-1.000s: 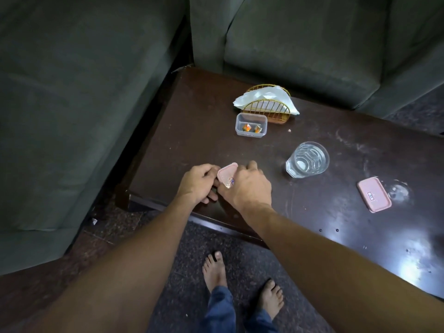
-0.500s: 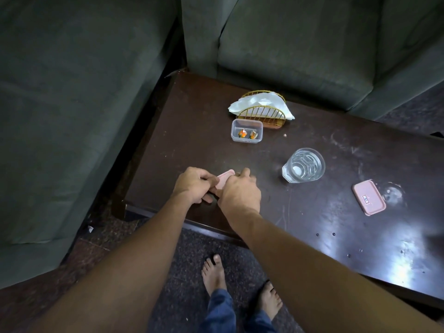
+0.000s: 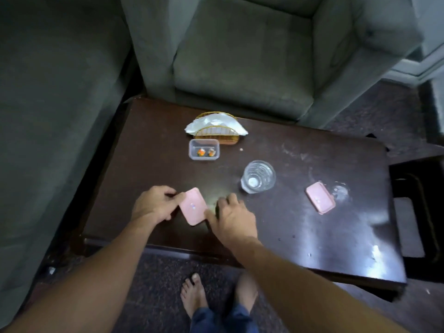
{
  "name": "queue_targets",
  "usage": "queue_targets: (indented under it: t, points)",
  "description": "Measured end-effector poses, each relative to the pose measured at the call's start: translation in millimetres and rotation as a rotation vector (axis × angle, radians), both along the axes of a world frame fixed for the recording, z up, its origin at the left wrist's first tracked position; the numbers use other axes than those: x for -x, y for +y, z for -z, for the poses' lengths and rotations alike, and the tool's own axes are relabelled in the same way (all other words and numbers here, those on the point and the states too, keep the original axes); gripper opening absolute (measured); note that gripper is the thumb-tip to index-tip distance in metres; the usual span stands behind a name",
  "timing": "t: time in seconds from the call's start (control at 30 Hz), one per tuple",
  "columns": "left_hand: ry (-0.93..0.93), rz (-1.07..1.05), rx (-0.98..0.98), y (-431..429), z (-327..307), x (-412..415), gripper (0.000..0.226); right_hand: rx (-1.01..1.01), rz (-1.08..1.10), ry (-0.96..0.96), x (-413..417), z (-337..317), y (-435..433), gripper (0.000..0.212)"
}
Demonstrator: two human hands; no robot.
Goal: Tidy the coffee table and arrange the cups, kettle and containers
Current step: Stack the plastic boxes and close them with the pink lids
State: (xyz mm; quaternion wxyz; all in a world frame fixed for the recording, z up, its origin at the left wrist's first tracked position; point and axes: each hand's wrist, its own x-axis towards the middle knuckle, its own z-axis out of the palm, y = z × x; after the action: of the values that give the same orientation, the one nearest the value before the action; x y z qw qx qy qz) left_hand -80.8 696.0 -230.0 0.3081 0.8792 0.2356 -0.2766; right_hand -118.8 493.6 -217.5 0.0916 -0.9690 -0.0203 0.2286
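**Item 1: lid**. Pink, a rounded rectangle. It sits between the fingers of both hands, at the near edge of the table. Cannot tell whether it lies on the wood or caps something beneath.

**Item 2: left hand**. The fingers are curled and pinch the lid's left edge, thumb on top.

**Item 3: right hand**. The thumb touches the lid's right corner. The other fingers are bent, tips down just right of the lid. Cannot tell whether they grip anything.

**Item 4: tub**. Clear and uncovered, with two small orange pieces inside. It stands beyond the left fingertips, well apart from them and just in front of the napkin holder.

**Item 5: glass**. Upright, near the right fingertips, beyond them and to the right.

**Item 6: second lid**. Pink, far right of the right fingers.

**Handling note (a judgement).** The step looks like taking up the lid to cover a container, probably the tub.
- Keep the left pinch on the rim.
- Let the right thumb steady the far corner.
- Lift the lid level and carry it forward, left of the glass.
- Square it over the tub before pressing.
- Press the corners in turn so the contents stay put.
- A careless right-hand sweep could knock the glass.
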Motion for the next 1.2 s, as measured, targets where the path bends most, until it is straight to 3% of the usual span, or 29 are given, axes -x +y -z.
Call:
queue_targets:
  t: [0.07, 0.2, 0.4, 0.57, 0.97, 1.07, 1.2]
  points:
    - [-0.083, 0.002, -0.09, -9.6, -1.0, -2.7, 0.038, 0.072, 0.071, -0.019, 7.4, -1.1, -53.4, 0.042]
    - [-0.23, 0.057, -0.222, -50.9, -8.6, -12.8, 0.029, 0.216, 0.276, -0.033, 1.9, -8.3, -153.4, 0.035]
    - [-0.323, 0.105, -0.285, -98.8, -10.7, -34.8, 0.023, 0.217, 0.525, -0.079, -38.7, -8.6, -236.1, 0.035]
    - [-0.339, 0.134, -0.324, -112.0, -2.2, -40.5, 0.023, 0.141, 0.546, 0.076, -59.0, 7.3, -260.3, 0.056]
    - [-0.47, 0.036, -0.346, -112.5, -3.8, -48.5, 0.028, 0.138, 0.367, -0.009, -51.2, 20.2, -266.6, 0.056]
    - [-0.457, -0.001, -0.332, -98.9, -8.8, -51.2, 0.027, 0.062, 0.41, -0.131, -67.7, 3.2, -256.3, 0.058]
    - [-0.45, -0.066, -0.281, -71.2, -13.8, -57.1, 0.026, -0.101, 0.277, -0.403, -111.2, -35.2, -199.3, 0.057]
